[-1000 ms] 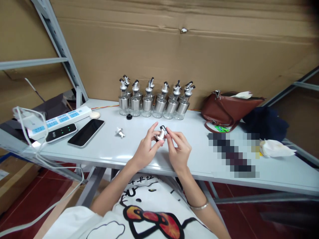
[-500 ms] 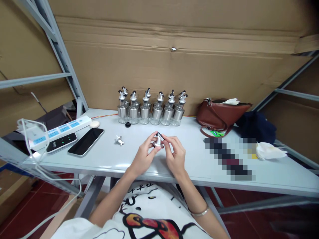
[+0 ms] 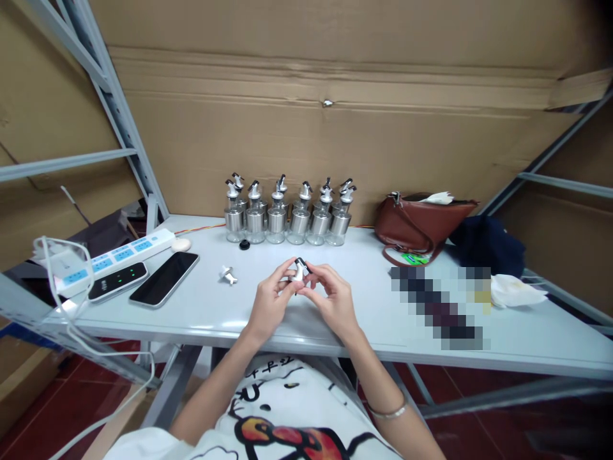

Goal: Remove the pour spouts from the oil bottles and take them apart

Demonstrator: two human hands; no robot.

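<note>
Between my two hands, above the front of the grey table (image 3: pixel 201 319), is a silver pourer spout (image 3: pixel 297 273) with a black flip cap. The fingers of my left hand (image 3: pixel 272 299) close around its left side. My right hand (image 3: pixel 334 299) pinches it from the right, fingertips near the black cap; its lower end is partly hidden by the fingers. A second silver spout part (image 3: pixel 228 275) without a black cap lies on the table to the left. A small black stopper (image 3: pixel 244 245) lies farther back, in front of several glass oil bottles (image 3: pixel 299 223) with steel bands and pourer tops.
At the left are a phone (image 3: pixel 165 279), a black-faced device (image 3: pixel 119 282), a power strip (image 3: pixel 122 254) with white cables and a round white object (image 3: pixel 181 245). On the right sit a brown bag (image 3: pixel 414 220), dark cloth (image 3: pixel 488 243) and white tissue (image 3: pixel 517 291). Cardboard (image 3: pixel 268 140) stands behind.
My right fingers have shifted around the spout, its thumb now lower. The spout and its black cap have turned slightly in my hands. The camera view has tilted a little.
</note>
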